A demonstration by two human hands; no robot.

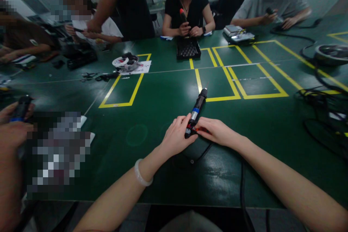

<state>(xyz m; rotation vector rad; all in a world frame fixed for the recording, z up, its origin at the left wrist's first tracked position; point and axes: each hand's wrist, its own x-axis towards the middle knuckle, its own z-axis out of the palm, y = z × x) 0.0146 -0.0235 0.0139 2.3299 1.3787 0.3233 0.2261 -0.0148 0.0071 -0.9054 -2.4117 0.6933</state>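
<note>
In the head view, a black electric screwdriver with a blue band points away from me, its bit end tilted up and to the right. My left hand is closed around its rear part, with the thumb across the near end. Beside it, my right hand pinches a small red-orange thing against that rear end; most of it is hidden by the fingers. Under my hands a thin black cable lies on the green table, with a round tip showing.
A tangle of black cables lies at the right, near a round metal part. Across the table a person sits behind a black tray. At the left another person's hand holds a similar screwdriver. Yellow tape marks rectangles.
</note>
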